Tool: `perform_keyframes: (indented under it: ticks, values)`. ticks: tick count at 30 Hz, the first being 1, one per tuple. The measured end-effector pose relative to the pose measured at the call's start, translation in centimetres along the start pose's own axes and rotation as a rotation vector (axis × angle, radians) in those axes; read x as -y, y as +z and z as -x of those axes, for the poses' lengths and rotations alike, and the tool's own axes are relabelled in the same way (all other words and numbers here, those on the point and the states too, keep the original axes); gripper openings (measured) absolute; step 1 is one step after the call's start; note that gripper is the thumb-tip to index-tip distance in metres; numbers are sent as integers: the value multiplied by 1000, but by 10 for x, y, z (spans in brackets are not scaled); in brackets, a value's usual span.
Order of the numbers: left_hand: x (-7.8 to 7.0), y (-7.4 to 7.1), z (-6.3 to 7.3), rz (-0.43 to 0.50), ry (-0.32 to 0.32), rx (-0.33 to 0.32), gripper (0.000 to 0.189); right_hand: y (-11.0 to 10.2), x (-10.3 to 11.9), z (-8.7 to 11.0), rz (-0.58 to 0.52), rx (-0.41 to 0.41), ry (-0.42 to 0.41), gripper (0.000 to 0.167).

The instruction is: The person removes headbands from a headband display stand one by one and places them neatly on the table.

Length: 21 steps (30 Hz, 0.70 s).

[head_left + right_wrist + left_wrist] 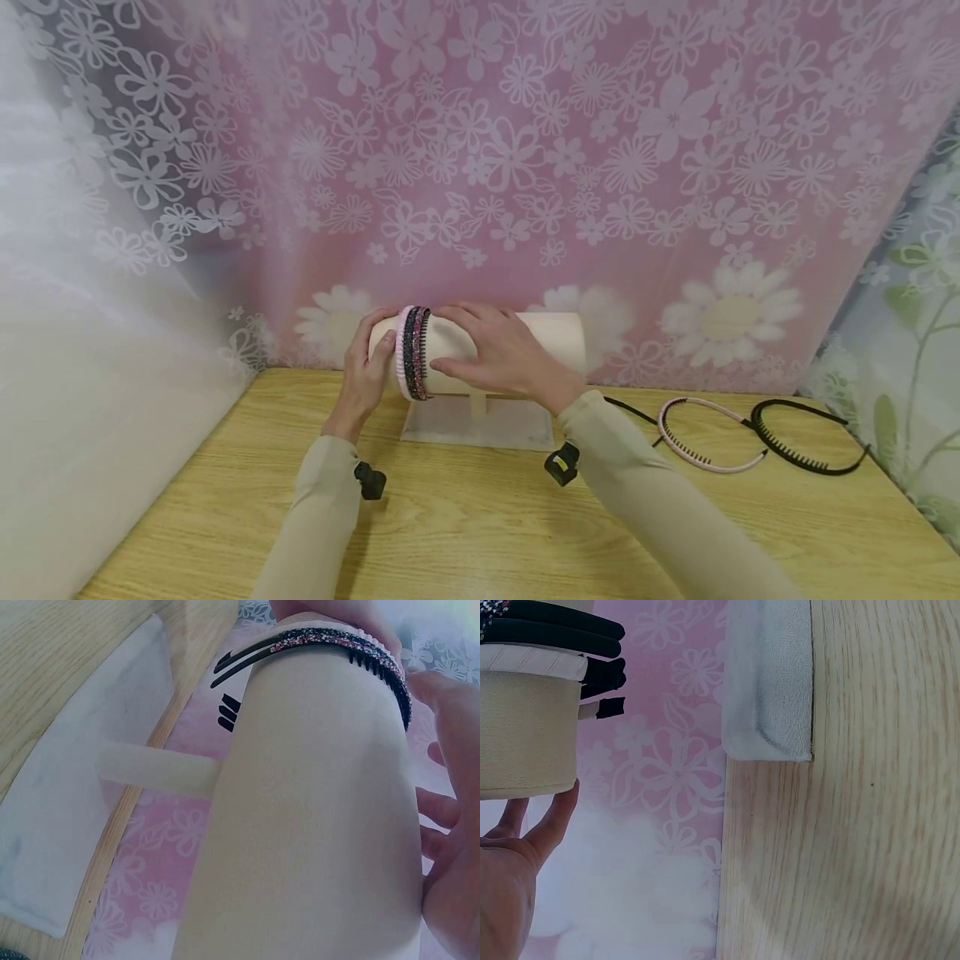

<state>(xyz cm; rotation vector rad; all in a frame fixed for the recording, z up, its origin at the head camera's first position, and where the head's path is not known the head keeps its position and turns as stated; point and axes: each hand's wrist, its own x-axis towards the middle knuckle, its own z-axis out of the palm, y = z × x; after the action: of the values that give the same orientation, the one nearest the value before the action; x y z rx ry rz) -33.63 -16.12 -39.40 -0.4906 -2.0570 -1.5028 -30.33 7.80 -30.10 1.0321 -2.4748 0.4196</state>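
Note:
A cream cylindrical headband stand [555, 337] lies level on a post above its pale base [477, 423]. Near its left end sit a pale pink headband [402, 354], a dark glittery headband [409, 350] and a pink-black glittery headband [420, 354] with comb teeth, side by side. My left hand [363, 371] holds the cylinder's left end, thumb in front; the left wrist view shows its fingers [555, 821] at the end rim. My right hand [498, 350] rests over the cylinder's middle, fingers reaching across the top and thumb beside the glittery headband.
On the wooden table [465, 517] at right lie a pink toothed headband [726, 472] and a black toothed headband [810, 467]; another thin black band [630, 408] is partly hidden by the right forearm. A pink flowered curtain [480, 167] hangs behind the stand.

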Motion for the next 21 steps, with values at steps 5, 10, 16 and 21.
perform_keyframes:
  ticks: [5,10,16,21]
  values:
    - [0,-1,-1,14,-4,10,40,1,5,-6,58,79,58,76]
    - [0,-1,0,6,-10,10,38,4,9,-11,112,127,94,84]
    - [-1,-1,1,4,-15,9,37,8,11,-14,170,159,116,88]
    - [-1,-1,1,-5,-13,5,38,11,12,-18,221,153,113,91]
